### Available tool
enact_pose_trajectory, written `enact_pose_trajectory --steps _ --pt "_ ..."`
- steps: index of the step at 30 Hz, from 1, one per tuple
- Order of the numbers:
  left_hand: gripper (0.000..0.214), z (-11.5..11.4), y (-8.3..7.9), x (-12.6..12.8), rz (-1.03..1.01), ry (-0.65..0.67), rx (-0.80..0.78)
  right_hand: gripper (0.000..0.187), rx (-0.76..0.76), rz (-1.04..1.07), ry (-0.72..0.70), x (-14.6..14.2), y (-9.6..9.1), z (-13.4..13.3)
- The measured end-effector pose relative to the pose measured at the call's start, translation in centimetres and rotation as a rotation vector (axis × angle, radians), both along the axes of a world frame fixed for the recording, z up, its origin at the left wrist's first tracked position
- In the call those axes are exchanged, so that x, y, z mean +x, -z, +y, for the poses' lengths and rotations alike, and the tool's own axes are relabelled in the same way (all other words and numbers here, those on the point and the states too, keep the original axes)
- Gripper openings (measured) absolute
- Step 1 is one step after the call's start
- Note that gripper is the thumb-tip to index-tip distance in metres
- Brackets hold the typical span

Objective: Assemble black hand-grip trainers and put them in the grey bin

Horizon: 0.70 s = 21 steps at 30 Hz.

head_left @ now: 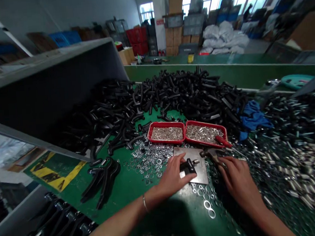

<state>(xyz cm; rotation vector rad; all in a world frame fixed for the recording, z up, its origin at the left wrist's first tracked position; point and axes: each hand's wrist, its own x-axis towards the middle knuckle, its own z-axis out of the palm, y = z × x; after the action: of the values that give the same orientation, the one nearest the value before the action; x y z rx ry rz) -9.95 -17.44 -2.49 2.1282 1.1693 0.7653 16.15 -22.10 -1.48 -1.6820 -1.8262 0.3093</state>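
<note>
My left hand [177, 174] is closed around a black lever-like part [189, 168], with a small metal pin poking out of its right end. That part is held over a flat metal plate [200, 176] on the green table. My right hand [237, 177] grips a hammer [212, 155], whose head lies by the plate's upper right corner. Behind the plate stand two red trays, the left tray [167, 142] holding tiny metal pieces and the right tray [207, 142] holding small pins. Loose metal washers [149, 158] are scattered left of the plate and in front of it.
A large heap of black parts [171, 91] spans the back of the table. Metal cylinders [312, 178] are piled at the right, near a blue cloth [252, 116]. A few black parts [105, 180] lie at the left, and a grey shelf [46, 57] rises there.
</note>
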Motion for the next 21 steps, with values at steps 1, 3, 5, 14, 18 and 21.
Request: enact_pose_trajectory --steps 1,3,5,14,18,21 --pt "0.076 -0.8 0.0 0.2 -0.048 -0.017 0.014 0.039 -0.033 0.083 -0.022 -0.4 -0.3 0.2" --pt "0.081 -2.1 0.3 0.5 -0.097 0.038 0.085 0.038 -0.245 0.335 -0.108 -1.4 -0.9 0.6" --pt "0.082 -2.9 0.5 0.6 -0.077 0.151 0.172 0.035 -0.459 0.55 -0.222 -2.3 -1.3 1.0" --pt "0.051 8.6 -4.3 -2.2 0.033 0.023 0.208 0.028 0.231 0.098 -0.339 -1.5 1.3 -0.5" --pt "0.031 21.2 -5.6 -2.9 0.412 -0.306 0.116 0.017 0.365 0.055 -0.277 -1.1 1.0 -0.2" --pt "0.026 27.4 -4.9 -3.1 0.537 -0.347 0.047 0.015 0.284 0.092 -0.235 -1.6 0.8 -0.3"
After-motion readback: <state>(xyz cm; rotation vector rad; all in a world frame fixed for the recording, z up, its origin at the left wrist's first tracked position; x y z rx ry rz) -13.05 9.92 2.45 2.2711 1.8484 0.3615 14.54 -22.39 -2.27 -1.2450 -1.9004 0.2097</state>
